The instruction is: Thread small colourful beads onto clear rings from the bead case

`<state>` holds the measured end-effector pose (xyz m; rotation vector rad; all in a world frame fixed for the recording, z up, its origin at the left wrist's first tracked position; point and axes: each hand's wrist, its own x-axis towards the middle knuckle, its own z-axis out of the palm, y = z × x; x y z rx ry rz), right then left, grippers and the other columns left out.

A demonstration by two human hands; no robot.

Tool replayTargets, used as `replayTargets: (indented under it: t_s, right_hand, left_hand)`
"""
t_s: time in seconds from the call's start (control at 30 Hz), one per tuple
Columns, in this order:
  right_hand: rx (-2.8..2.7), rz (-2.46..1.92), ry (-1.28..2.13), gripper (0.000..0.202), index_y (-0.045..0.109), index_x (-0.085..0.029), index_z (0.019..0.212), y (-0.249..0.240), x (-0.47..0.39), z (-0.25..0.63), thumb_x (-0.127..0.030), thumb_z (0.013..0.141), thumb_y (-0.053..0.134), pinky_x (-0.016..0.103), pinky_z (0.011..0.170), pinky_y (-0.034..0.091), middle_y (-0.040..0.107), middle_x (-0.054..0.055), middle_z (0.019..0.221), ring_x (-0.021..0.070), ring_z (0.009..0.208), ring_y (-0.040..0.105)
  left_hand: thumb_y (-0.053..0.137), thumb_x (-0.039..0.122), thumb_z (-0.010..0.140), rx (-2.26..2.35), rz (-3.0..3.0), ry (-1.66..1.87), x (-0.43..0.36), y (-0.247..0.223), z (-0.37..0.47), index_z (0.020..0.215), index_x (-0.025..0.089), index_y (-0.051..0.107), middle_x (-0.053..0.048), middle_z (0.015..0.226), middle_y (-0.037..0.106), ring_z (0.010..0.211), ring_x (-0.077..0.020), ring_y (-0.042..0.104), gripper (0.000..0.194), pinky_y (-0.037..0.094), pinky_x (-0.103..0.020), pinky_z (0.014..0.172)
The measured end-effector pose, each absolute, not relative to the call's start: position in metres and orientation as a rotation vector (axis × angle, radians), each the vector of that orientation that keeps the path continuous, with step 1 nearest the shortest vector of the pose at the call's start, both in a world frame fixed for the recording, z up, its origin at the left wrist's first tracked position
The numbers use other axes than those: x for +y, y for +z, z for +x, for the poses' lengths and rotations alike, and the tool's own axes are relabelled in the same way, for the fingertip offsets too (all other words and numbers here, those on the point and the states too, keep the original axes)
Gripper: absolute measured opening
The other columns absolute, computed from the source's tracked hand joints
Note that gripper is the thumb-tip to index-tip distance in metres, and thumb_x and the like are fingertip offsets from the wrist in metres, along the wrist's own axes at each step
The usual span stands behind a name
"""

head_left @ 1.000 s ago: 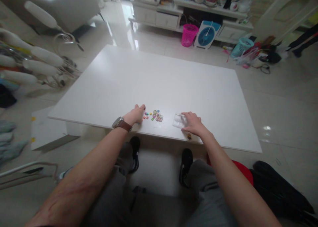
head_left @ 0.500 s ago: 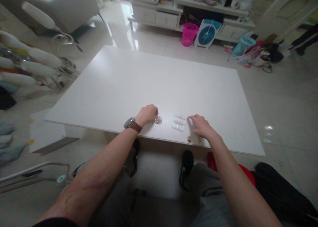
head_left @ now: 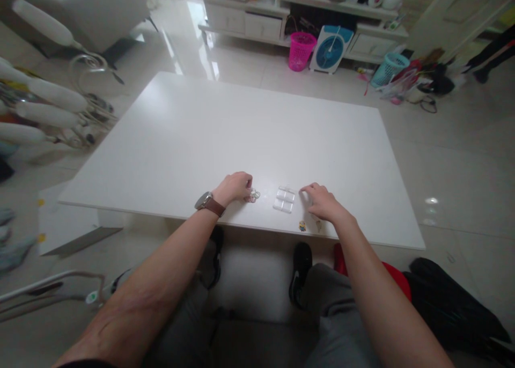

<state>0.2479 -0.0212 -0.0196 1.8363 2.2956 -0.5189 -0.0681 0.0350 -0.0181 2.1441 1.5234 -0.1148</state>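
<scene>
My left hand (head_left: 236, 185), with a watch (head_left: 210, 200) on its wrist, rests at the near side of the white table (head_left: 241, 126). Its fingertips are pinched together at a small cluster of shiny rings (head_left: 254, 196); what lies between them is hidden. To the right is a clear plastic case (head_left: 284, 199) with several compartments. Just beyond its right side hovers or rests my right hand (head_left: 323, 201), index finger stretched out and thumb apart, nothing seen in it. Below it, near the table edge, lie a small yellow-and-blue cartoon figure (head_left: 302, 226) and a small pale piece (head_left: 318, 226).
Past the table's far side stand a pink basket (head_left: 301, 51), a blue-and-white fan (head_left: 331, 50) and a teal basket (head_left: 389, 68) before a low cabinet (head_left: 263, 26). White padded metal frames (head_left: 48, 113) are at the left. A person's legs (head_left: 493, 50) show at far right.
The view has shifted slightly, so the table and its things sit a little further left. Both hands keep nearly the same places beside the rings and the case.
</scene>
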Motion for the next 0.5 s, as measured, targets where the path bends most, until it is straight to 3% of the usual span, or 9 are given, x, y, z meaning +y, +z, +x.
replayTargets:
  t_s: [0.37, 0.5]
  right_hand:
    - [2.272, 1.812, -0.552, 0.053, 0.064, -0.023, 0.129, -0.010, -0.025, 0.244, -0.016, 0.076, 0.064, 0.042, 0.088, 0.048, 0.058, 0.013, 0.135, 0.0331, 0.119, 0.053]
    - [2.263, 1.806, -0.552, 0.051, 0.064, -0.022, 0.128, -0.010, -0.026, 0.243, -0.017, 0.077, 0.064, 0.044, 0.089, 0.047, 0.058, 0.013, 0.135, 0.0340, 0.119, 0.054]
  left_hand:
    - [0.062, 0.014, 0.070, 1.510, 2.129, -0.008, 0.036, -0.015, -0.083, 0.072, 0.017, 0.068, -0.005, 0.071, 0.068, 0.068, -0.0160, 0.058, 0.007, 0.036, -0.028, 0.060]
    - [0.066, 0.016, 0.070, 1.529, 2.120, 0.016, 0.035, -0.011, -0.089, 0.087, 0.017, 0.072, -0.005, 0.081, 0.073, 0.071, -0.0163, 0.061, 0.017, 0.038, -0.027, 0.061]
